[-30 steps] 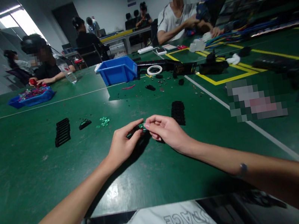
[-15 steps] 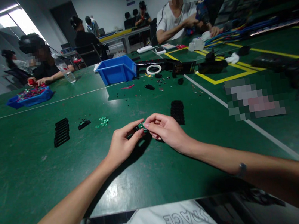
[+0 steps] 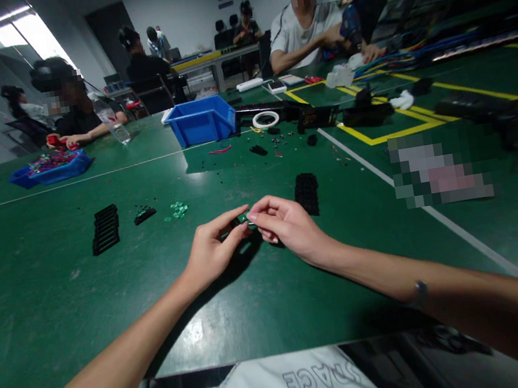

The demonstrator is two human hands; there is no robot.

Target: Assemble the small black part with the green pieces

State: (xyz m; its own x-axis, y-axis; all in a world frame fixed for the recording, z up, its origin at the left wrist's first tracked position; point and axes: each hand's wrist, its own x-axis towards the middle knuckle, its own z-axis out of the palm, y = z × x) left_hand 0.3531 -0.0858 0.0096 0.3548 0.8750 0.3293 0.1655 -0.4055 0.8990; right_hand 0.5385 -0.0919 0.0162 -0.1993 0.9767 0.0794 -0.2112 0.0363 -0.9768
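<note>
My left hand [image 3: 213, 246] grips a small black part with a green piece [image 3: 242, 219] on it, thumb in front and fingers behind. My right hand [image 3: 289, 223] meets it from the right, thumb and forefinger pinched together at the part's end. What those right fingertips hold is too small and covered to make out. Left of my hands lie a loose pile of small green pieces [image 3: 178, 211] and a black part with tiny bits [image 3: 145, 216]. Farther left is a row of black slotted parts [image 3: 105, 229]. Just past my right hand sits another black row [image 3: 307, 194].
A blue bin [image 3: 202, 123] stands mid-table, near a white ring [image 3: 266, 120] and scattered small bits. Beyond are a water bottle [image 3: 118, 128] and a blue tray [image 3: 66, 171] of wires. A dark tool [image 3: 517, 120] lies at right. Co-workers sit across the table.
Both hands stay in nearly the same place, still together at the small part. The view has shifted very slightly; nothing on the table has visibly moved.
</note>
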